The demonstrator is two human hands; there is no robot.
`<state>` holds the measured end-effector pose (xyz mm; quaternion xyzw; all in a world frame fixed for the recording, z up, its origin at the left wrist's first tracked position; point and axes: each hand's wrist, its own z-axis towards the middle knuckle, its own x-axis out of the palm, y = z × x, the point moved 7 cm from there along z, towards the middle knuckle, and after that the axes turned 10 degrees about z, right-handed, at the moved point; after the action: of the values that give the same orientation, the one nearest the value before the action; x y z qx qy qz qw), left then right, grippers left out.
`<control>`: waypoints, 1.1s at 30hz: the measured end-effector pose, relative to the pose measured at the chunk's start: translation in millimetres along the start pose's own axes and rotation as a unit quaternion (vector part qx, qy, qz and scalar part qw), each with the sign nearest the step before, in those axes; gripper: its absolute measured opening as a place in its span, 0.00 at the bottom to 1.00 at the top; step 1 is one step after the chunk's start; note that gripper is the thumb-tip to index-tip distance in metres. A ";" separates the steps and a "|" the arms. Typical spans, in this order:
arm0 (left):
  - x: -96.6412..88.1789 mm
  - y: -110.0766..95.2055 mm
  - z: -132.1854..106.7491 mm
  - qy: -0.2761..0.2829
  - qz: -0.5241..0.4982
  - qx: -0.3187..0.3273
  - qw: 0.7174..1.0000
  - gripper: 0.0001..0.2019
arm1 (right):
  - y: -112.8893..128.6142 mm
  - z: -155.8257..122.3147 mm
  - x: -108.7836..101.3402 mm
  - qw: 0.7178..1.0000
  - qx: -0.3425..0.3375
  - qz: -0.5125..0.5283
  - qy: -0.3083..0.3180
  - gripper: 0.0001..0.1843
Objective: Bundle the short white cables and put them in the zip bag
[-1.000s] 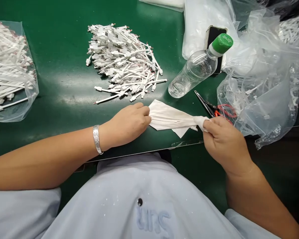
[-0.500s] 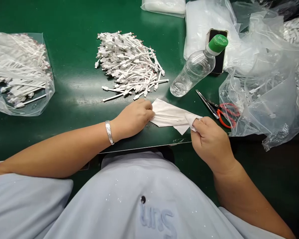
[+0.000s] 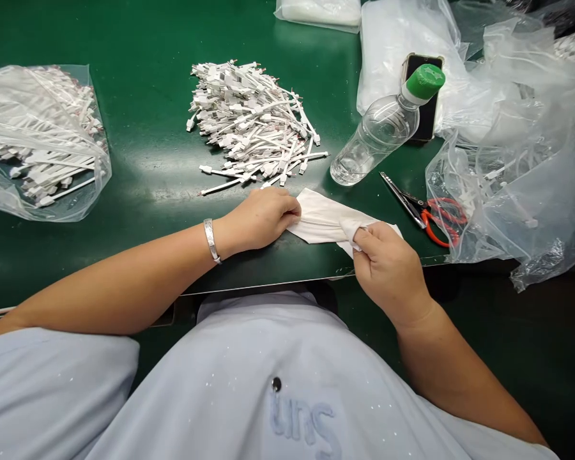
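A white cloth [image 3: 323, 211] lies on the green table near its front edge. Across it runs a thin pale cable [image 3: 319, 223], starting at the fingertips of my left hand [image 3: 263, 220]. That hand is closed in a pinch on the cable's left end, at the cloth's left edge. My right hand [image 3: 390, 265] is closed on a bunched fold of the cloth, thumb on top. The fold meets the cable's right part and hides it. Just beyond my left hand is a heap of short white cables with plugs [image 3: 253, 124].
A tilted-looking clear bottle [image 3: 376, 137] with a green cap stands beyond the cloth, partly in front of a phone [image 3: 426, 121]. Red-handled scissors [image 3: 419, 211] lie right of it, beside crumpled plastic bags [image 3: 531, 179]. Left is a clear bag of cables [image 3: 43, 140].
My right hand has moved left along the cable with the folded cloth, covering more of the cable. My left hand stays almost in place. The whole view has shifted slightly.
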<state>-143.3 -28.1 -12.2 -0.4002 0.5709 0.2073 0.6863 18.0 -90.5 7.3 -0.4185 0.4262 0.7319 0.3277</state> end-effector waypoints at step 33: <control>-4.3 4.8 6.4 -0.041 0.064 0.042 0.996 0.13 | 5.8 23.5 16.2 0.989 -0.042 -0.142 0.027 0.15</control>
<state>-144.0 -19.4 -9.4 -0.3250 0.5750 0.2431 0.7104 -1.7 -69.9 1.7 -0.5081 0.3398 0.6836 0.3988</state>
